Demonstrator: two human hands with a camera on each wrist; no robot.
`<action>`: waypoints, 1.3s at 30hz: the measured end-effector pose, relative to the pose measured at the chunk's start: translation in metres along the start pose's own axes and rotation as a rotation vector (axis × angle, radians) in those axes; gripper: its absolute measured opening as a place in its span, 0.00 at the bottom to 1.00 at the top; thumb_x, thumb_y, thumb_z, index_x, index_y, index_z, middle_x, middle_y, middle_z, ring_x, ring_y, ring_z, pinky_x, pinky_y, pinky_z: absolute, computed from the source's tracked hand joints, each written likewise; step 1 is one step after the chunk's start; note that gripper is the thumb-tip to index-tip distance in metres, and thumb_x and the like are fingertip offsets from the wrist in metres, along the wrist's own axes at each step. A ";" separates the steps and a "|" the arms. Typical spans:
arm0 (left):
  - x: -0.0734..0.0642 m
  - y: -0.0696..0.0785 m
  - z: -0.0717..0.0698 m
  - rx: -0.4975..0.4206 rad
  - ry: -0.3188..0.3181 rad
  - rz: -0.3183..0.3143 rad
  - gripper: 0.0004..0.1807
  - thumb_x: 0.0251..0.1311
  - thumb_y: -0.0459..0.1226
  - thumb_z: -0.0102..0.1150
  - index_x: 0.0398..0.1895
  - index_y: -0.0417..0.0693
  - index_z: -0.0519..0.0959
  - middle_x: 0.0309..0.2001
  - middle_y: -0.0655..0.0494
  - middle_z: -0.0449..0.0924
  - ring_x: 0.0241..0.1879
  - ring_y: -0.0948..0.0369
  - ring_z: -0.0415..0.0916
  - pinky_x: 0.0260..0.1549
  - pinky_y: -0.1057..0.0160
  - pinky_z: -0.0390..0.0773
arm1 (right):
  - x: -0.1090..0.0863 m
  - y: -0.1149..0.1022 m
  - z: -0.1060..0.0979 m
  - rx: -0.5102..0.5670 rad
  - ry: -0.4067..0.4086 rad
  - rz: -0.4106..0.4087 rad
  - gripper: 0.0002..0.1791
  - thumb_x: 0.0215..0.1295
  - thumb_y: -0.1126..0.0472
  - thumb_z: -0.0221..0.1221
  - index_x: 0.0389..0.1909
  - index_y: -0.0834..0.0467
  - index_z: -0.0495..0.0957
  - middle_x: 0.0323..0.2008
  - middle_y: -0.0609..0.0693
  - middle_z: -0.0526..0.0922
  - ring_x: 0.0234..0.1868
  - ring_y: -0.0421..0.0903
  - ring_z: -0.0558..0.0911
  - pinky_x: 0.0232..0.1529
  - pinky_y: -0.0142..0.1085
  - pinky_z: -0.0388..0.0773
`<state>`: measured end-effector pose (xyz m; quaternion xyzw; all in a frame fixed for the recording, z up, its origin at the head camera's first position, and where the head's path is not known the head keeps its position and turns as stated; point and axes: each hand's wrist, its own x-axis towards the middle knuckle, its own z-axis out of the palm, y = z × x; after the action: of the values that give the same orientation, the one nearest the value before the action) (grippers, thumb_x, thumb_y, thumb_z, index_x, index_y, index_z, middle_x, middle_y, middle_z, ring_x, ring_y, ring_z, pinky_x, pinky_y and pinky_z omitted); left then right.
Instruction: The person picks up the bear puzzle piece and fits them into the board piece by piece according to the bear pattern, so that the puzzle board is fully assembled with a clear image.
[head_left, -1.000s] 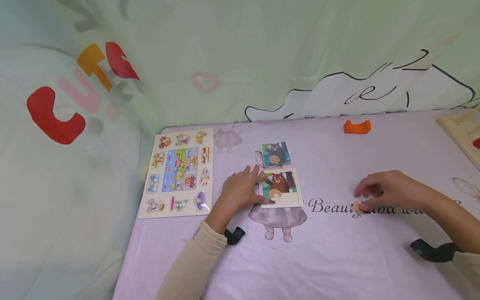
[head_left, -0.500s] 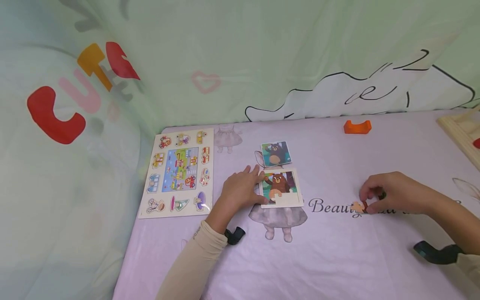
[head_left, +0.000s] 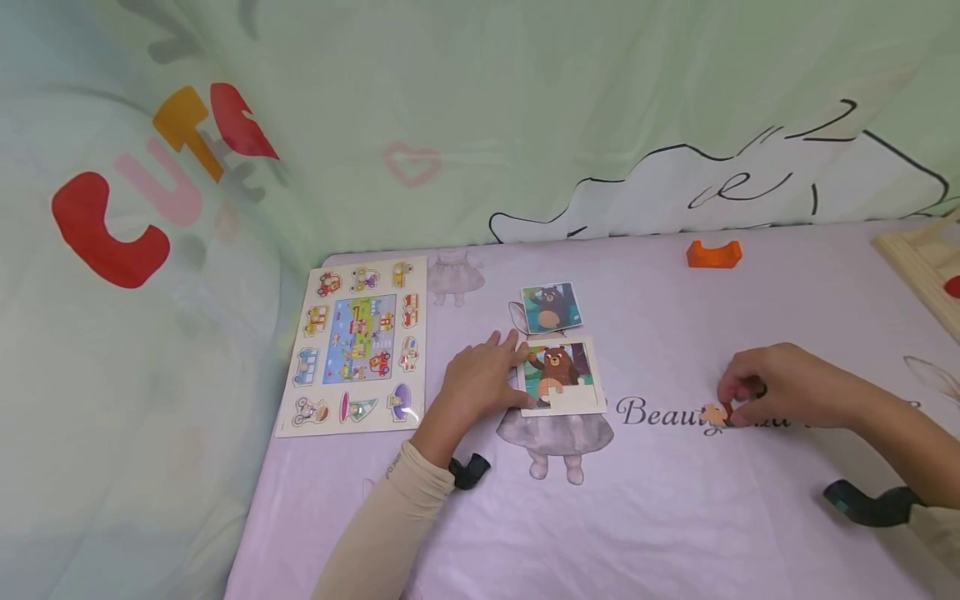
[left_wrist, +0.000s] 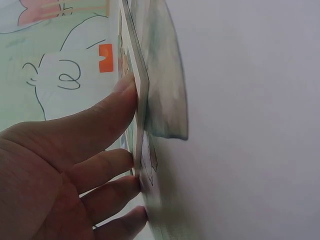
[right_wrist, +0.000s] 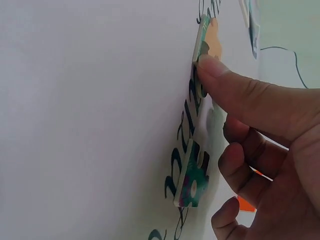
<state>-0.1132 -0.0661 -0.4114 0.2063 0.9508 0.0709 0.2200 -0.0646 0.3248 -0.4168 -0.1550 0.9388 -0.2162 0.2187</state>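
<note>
In the head view, my left hand (head_left: 482, 379) rests along the left side of a wooden bear jigsaw board (head_left: 558, 375), fingers fairly straight. In the left wrist view, its thumb and fingertips touch the board's edge (left_wrist: 135, 65). The board's lower right part shows bare wood. Further right, my right hand (head_left: 780, 385) pinches a peach and green jigsaw piece (head_left: 714, 414) low at the table. The thumb (right_wrist: 212, 65) lies on this piece in the right wrist view; the index fingertip is hidden. A second, green piece (right_wrist: 192, 180) lies under that hand's other fingers.
A bear picture card (head_left: 552, 307) lies just beyond the board. Left of it is a vehicle peg puzzle (head_left: 352, 346). An orange block (head_left: 714, 254) stands at the back, and a wooden frame (head_left: 918, 271) at the far right. A printed curtain hangs behind the table.
Since a second ago my right hand has shifted slightly right, and its fingers have come in closer to the thumb at the jigsaw piece. My left hand stays on the board.
</note>
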 end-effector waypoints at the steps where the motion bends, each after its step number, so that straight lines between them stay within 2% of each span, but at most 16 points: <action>1: 0.000 0.000 0.000 -0.002 0.001 0.000 0.46 0.56 0.59 0.71 0.77 0.62 0.65 0.80 0.57 0.55 0.80 0.55 0.53 0.74 0.48 0.62 | 0.000 -0.001 -0.001 -0.002 -0.002 -0.002 0.15 0.46 0.53 0.79 0.31 0.44 0.82 0.27 0.39 0.74 0.32 0.33 0.70 0.31 0.29 0.70; 5: 0.000 0.000 0.000 -0.003 -0.003 -0.002 0.46 0.56 0.59 0.71 0.77 0.62 0.65 0.81 0.57 0.55 0.80 0.56 0.53 0.74 0.48 0.62 | 0.001 -0.002 -0.003 0.016 -0.015 -0.015 0.15 0.47 0.53 0.79 0.30 0.44 0.80 0.27 0.40 0.74 0.32 0.34 0.70 0.31 0.29 0.69; 12: -0.001 0.000 -0.001 -0.003 -0.005 -0.007 0.46 0.56 0.59 0.71 0.77 0.62 0.65 0.80 0.57 0.55 0.80 0.56 0.53 0.74 0.48 0.61 | 0.004 -0.008 -0.005 0.105 -0.083 -0.111 0.14 0.54 0.52 0.76 0.29 0.42 0.77 0.24 0.37 0.74 0.30 0.34 0.72 0.29 0.29 0.70; 20: -0.001 0.001 -0.002 -0.006 -0.001 -0.006 0.46 0.56 0.58 0.71 0.77 0.61 0.64 0.80 0.57 0.55 0.80 0.56 0.53 0.74 0.48 0.61 | 0.021 -0.034 -0.006 0.242 -0.093 -0.205 0.07 0.63 0.55 0.70 0.34 0.44 0.80 0.26 0.38 0.78 0.31 0.39 0.77 0.31 0.30 0.75; 28: -0.001 0.001 -0.002 -0.004 0.000 -0.003 0.46 0.56 0.58 0.71 0.77 0.61 0.65 0.80 0.57 0.56 0.80 0.56 0.53 0.74 0.48 0.61 | 0.044 -0.066 0.003 0.389 -0.073 -0.184 0.05 0.65 0.56 0.69 0.38 0.48 0.83 0.31 0.44 0.84 0.33 0.43 0.81 0.36 0.32 0.80; 39: 0.000 0.000 0.000 0.005 0.003 0.002 0.46 0.57 0.58 0.71 0.77 0.60 0.65 0.80 0.57 0.56 0.80 0.56 0.53 0.74 0.48 0.62 | 0.069 -0.093 0.025 0.419 -0.032 -0.154 0.06 0.63 0.60 0.70 0.39 0.48 0.85 0.31 0.44 0.85 0.34 0.43 0.82 0.39 0.32 0.81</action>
<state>-0.1134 -0.0661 -0.4111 0.2079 0.9511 0.0689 0.2178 -0.0931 0.2098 -0.4168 -0.1810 0.8551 -0.4202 0.2439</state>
